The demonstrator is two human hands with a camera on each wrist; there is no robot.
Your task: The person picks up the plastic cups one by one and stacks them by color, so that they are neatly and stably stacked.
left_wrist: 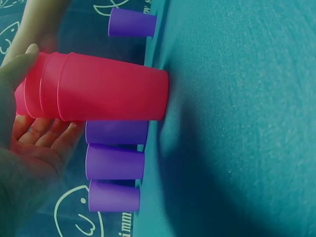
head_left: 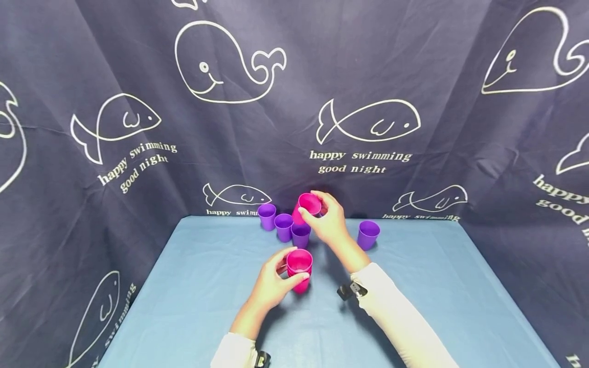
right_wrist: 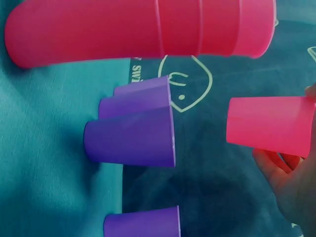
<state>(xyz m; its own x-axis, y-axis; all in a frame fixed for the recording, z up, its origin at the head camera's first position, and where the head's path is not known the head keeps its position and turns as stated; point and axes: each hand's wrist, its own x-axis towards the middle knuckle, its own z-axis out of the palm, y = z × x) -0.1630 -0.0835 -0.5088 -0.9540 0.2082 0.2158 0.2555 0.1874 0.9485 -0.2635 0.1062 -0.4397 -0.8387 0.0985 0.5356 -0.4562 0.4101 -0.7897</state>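
Observation:
My left hand (head_left: pixel 269 283) holds a nested stack of pink cups (head_left: pixel 301 282), thumb and fingers around the upper rims. The stack stands upright on the table, its base on the cloth in the left wrist view. Farther back, my right hand (head_left: pixel 332 222) grips a single pink cup (right_wrist: pixel 269 123) near its rim, mouth up. That cup is raised above the table, overlapping a purple cup (head_left: pixel 301 237) in the head view. Two more purple cups, one in the middle (head_left: pixel 284 229) and one at the left (head_left: pixel 267 219), continue the slanting row.
A separate purple cup (head_left: pixel 368 236) stands upright to the right, beyond my right forearm. Light blue cloth (head_left: pixel 198 306) covers the table. Dark curtains (head_left: pixel 294 133) with white fish and whale drawings rise behind the table and along both sides.

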